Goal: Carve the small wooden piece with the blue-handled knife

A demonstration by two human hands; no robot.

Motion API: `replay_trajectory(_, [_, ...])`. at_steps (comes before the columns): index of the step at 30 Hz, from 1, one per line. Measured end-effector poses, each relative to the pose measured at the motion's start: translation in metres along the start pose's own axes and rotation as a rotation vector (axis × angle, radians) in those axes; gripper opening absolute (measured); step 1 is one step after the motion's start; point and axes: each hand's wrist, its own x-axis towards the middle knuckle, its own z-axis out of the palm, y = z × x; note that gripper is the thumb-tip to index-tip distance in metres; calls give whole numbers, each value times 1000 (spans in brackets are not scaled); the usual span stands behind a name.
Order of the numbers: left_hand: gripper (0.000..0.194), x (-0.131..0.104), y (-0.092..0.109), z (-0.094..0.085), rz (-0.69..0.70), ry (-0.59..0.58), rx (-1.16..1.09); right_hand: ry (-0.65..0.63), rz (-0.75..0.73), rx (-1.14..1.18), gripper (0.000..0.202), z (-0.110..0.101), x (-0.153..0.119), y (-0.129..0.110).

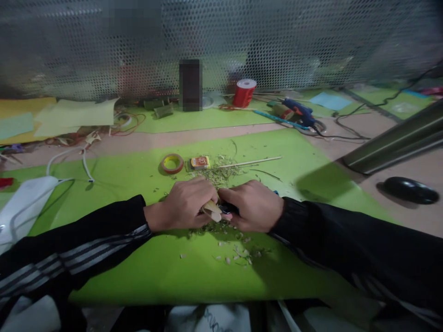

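Black sleeves (100, 237) reach over the green mat (155, 276); with curled fingers, the left hand (188, 202) holds a pale piece (212, 211), the right hand (255, 206) holds a black tool (228, 209) close by, among little scraps (221, 175)

Pretty dim in here, the green mat (194, 282) brightest R of ctr, w/ soft shadows below both dark sleeves (346, 230) & L of the shiny metal tube (398, 136). L hand (188, 203), R hand (255, 205) & shavings (224, 174) look a tad soft, bg behind the mesh (294, 27) is hazy, edges stretch wide-angle, & blocky pixels hide a dark upright thing (190, 85).
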Motion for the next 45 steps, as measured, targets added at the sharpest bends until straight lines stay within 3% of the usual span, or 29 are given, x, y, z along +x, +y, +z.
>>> replay_trajectory(10, [48, 3, 0, -2, -78, 43, 4, 64, -6, 33, 26, -2, 1, 3])
replay_trajectory(18, [53, 1, 0, -3, -69, 19, 27, -94, -36, 62, 31, -11, 2, 1])
replay_trajectory(27, [50, -2, 1, -3, -5, -2, 15, -72, -16, 11, 31, -5, 4, -2])
replay_trajectory(37, [52, 1, 0, -3, -101, 35, 17, 12, -11, -40, 23, -8, 2, 1])
replay_trajectory(45, [54, 0, 1, -2, -57, 11, 51, -60, -75, 13, 28, -6, 3, 3])
